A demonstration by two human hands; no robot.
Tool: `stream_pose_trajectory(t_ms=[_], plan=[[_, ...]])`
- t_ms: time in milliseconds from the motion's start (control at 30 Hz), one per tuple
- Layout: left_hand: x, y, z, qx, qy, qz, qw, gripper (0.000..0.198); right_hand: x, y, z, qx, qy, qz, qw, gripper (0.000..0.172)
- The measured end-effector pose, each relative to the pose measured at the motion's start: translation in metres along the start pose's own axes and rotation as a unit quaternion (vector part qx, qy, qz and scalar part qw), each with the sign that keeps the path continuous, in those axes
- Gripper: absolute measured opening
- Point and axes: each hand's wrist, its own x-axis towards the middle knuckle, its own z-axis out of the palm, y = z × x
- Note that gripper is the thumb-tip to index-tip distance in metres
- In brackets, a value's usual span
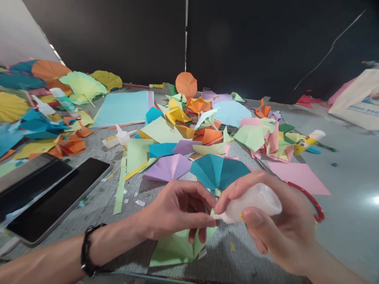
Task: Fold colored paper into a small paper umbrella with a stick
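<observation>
My right hand [287, 229] is wrapped round a white squeeze glue bottle [250, 203], tilted so its nozzle points left. The nozzle tip meets the fingertips of my left hand [179, 208]. Those fingers are pinched on a folded light green paper [176, 250], which hangs below them near the table's front edge; its upper tip shows beside the nozzle. Just beyond both hands lies a pleated teal paper fan [218, 171], and a purple pleated paper [170, 166] is to its left. Whether glue is coming out cannot be made out.
Two phones [60, 198] lie at left. Red-handled scissors [311, 201] are partly behind my right hand. Coloured paper scraps [209, 136] and another glue bottle [122, 136] cover the middle. A yellow glue stick [308, 143] and a white bag [368, 99] are at right.
</observation>
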Motion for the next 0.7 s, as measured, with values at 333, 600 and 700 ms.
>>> stream_pose_trajectory(t_ms=[333, 600, 700], plan=[[0.003, 0.000, -0.001, -0.013, -0.003, -0.002, 1.000, 0.023, -0.003, 0.003, -0.001, -0.072, 0.019, -0.043, 0.996, 0.007], [0.002, -0.001, -0.002, -0.024, -0.010, 0.002, 1.000, 0.027, 0.001, 0.003, -0.004, -0.042, 0.020, -0.073, 0.996, 0.019], [0.002, -0.001, -0.002, -0.013, -0.003, 0.000, 1.000, 0.028, -0.008, -0.005, -0.012, 0.010, 0.073, -0.073, 0.995, 0.021]])
